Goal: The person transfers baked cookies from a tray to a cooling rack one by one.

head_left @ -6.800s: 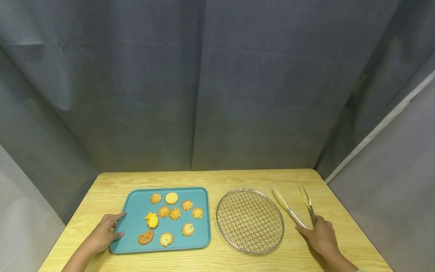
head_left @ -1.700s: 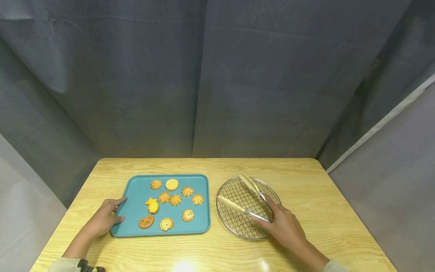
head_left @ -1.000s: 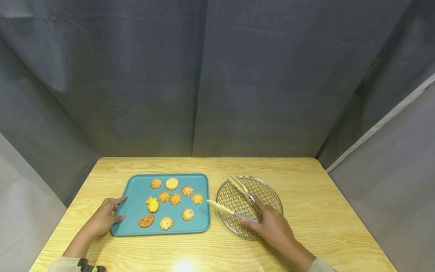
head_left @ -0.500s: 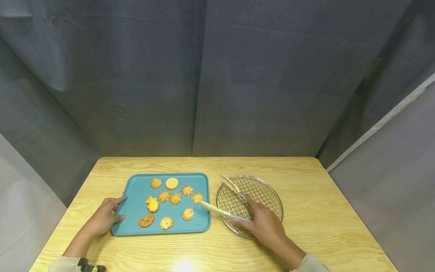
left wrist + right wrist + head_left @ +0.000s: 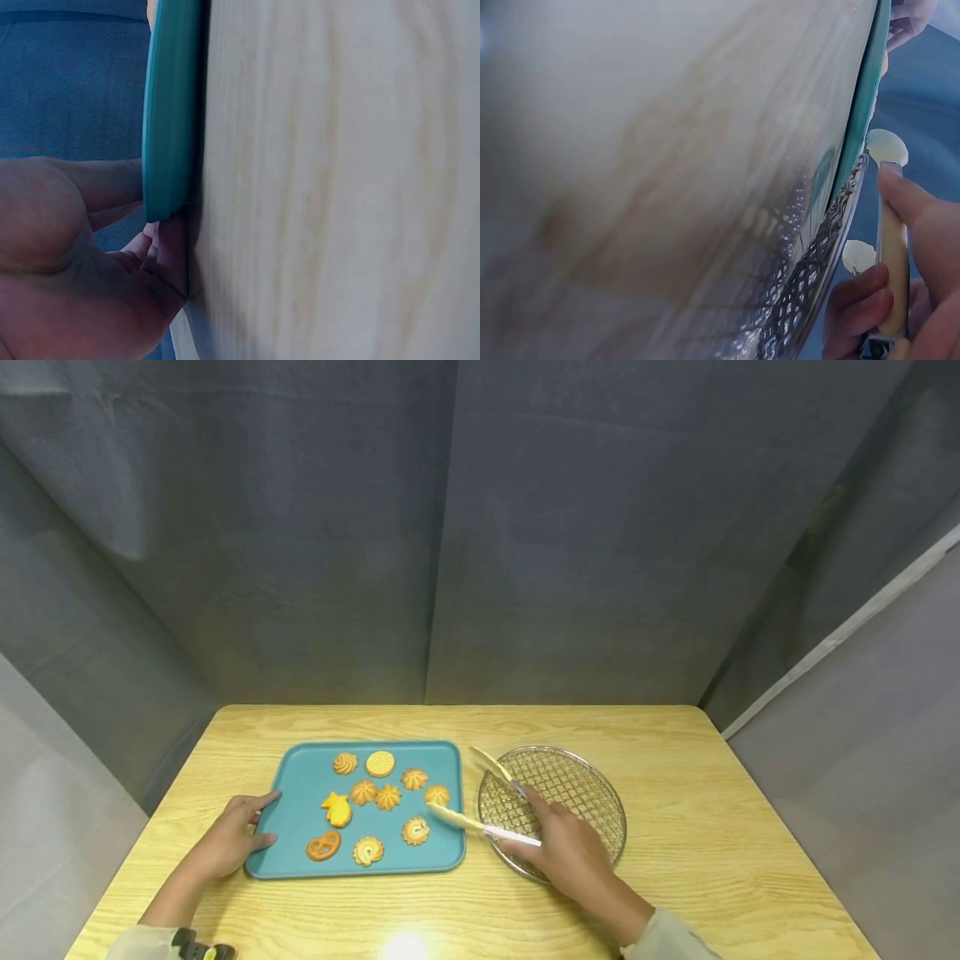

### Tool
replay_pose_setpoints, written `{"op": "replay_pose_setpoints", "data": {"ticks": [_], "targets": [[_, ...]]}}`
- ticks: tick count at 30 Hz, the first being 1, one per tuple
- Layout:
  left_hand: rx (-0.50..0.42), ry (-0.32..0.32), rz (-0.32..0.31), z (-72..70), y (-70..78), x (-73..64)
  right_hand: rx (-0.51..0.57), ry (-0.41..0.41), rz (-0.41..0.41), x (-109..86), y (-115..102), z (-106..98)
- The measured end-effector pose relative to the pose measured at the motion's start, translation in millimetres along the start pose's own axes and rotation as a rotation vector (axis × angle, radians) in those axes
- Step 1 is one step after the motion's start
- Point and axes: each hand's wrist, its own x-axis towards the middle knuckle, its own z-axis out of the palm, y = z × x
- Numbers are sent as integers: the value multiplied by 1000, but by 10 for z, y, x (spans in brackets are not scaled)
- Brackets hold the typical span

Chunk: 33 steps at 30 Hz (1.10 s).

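Observation:
My left hand (image 5: 225, 839) holds the left edge of a teal tray (image 5: 300, 768), with the thumb over the rim and curled fingers against the edge in the left wrist view. Several biscuits lie spread on the tray, among them a pretzel (image 5: 323, 846), a yellow fish-like one (image 5: 338, 810) and a round one (image 5: 380, 764). My right hand (image 5: 570, 852) grips a pair of tongs (image 5: 517, 835) with pale tips, arms spread apart. Nothing is between the tips; the lower tip is over the tray near a star-shaped biscuit (image 5: 437, 795), the upper one just past the tray's right edge.
A round wire rack (image 5: 592, 785) lies right of the tray, partly hidden beneath my right hand and the tongs. Both stand on a wooden table (image 5: 712, 827). Grey curtains (image 5: 570, 543) hang behind the table, with pale panels (image 5: 885, 760) at its sides.
The tongs lay at the right of the rack several seconds ago; my right hand has carried them left across the rack to the tray's right side. My left hand stays at the tray.

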Motion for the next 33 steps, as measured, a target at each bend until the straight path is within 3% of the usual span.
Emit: {"op": "replay_pose_setpoints", "data": {"ticks": [10,22,33], "targets": [[-5,0,-5,-12,19,5,-44,-17,-19,42,-89,23],[-14,4,-9,-1,19,-1,-90,-12,-115,94,-180,59],[-23,-13,-22,6,-6,2,-90,-53,-107,110,-236,32]]}}
